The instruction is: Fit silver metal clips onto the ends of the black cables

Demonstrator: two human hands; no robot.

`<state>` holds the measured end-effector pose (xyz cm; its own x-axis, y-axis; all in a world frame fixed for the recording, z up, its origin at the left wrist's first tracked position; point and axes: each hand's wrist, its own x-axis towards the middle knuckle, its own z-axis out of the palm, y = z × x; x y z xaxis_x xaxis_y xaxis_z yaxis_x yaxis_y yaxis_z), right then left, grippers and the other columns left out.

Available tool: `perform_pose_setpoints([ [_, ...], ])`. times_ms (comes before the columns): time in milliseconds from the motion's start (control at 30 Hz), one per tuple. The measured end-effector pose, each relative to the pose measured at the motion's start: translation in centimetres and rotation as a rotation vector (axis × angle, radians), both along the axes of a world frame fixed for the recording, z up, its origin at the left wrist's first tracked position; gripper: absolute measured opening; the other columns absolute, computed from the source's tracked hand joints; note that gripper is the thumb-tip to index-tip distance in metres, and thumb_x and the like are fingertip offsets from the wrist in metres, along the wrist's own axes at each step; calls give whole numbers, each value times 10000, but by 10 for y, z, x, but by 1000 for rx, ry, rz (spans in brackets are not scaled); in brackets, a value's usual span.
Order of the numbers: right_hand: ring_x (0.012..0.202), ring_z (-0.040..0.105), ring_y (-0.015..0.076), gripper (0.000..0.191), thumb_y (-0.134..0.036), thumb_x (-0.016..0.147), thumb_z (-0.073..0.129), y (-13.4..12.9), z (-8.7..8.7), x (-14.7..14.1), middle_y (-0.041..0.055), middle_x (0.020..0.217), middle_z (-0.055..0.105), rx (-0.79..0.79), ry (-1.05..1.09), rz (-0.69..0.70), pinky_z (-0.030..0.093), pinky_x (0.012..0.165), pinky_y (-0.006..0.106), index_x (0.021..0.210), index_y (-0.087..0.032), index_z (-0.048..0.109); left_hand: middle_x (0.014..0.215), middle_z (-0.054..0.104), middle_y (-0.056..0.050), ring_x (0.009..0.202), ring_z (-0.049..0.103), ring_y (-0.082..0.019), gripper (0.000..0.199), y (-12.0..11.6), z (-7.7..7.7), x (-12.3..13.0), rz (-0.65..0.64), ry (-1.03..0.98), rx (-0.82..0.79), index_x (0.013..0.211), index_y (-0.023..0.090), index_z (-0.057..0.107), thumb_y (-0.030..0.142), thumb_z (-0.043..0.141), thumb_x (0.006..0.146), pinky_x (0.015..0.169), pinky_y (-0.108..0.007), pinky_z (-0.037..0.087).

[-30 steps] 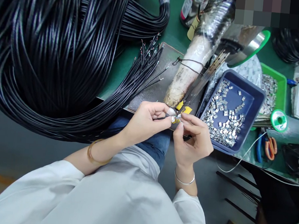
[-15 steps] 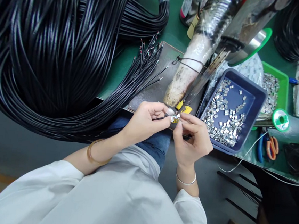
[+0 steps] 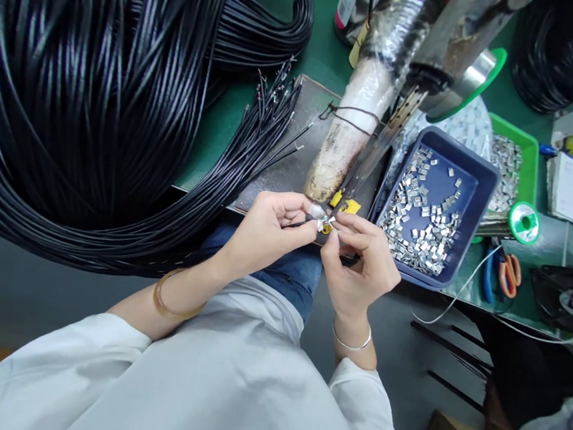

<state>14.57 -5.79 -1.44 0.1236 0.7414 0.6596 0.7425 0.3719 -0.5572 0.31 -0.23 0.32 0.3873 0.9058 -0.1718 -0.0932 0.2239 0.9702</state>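
My left hand pinches the end of a black cable near the table's front edge. Close beside it, my right hand is closed, its thumb and fingertips at a small shiny metal piece at the cable's end. The fingertips of both hands nearly meet there, and the fine wires are too small to tell apart. Just beyond the fingers are yellow pieces under a machine's metal rods. Right of my right hand stands a blue tray with many small metal clips.
A large bundle of black cables fills the left. A wrapped pipe slants over the metal plate. At right are a green tray, a solder spool, pliers and a fan. Part of another person shows at lower right.
The whole view has shifted slightly, so things appear further left. Both hands keep their closed grips at the cable end, with little change between them.
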Motion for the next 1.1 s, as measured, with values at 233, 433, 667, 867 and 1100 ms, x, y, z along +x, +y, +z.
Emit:
perform_pose_setpoints([
  [233,836,722,115,200,-56,796,694,-1,1,0,20,993,753,-8,14,-13,581,592,196,908,-214,643,524,389,72,488,347,-38,83,-1,0,2,3,31,5,752,114,664,183,693,719,473,-166,286],
  [433,845,724,117,213,-35,792,693,-2,-1,0,32,983,756,10,36,-5,583,616,198,918,-200,648,552,486,43,511,422,-52,78,-3,-3,2,-2,25,36,754,119,680,194,692,734,493,-170,348],
  [667,865,732,130,212,-51,800,703,-5,-5,0,26,990,762,51,5,-33,614,670,228,931,-212,662,644,627,-8,546,485,-69,143,-6,-9,1,-3,54,140,771,114,745,225,661,806,498,-176,381],
  [867,869,736,134,230,-39,785,725,-3,-7,0,31,1000,761,72,-24,-51,634,726,250,935,-208,684,589,600,7,486,384,-45,169,-6,-9,1,4,83,216,764,115,773,216,649,819,441,-171,289],
  [1100,877,741,142,242,-32,775,729,0,-5,-2,25,1008,757,96,-17,-65,648,761,270,931,-213,693,732,734,-20,495,444,-34,160,-6,-4,0,68,125,334,843,110,801,157,652,804,441,-147,330],
])
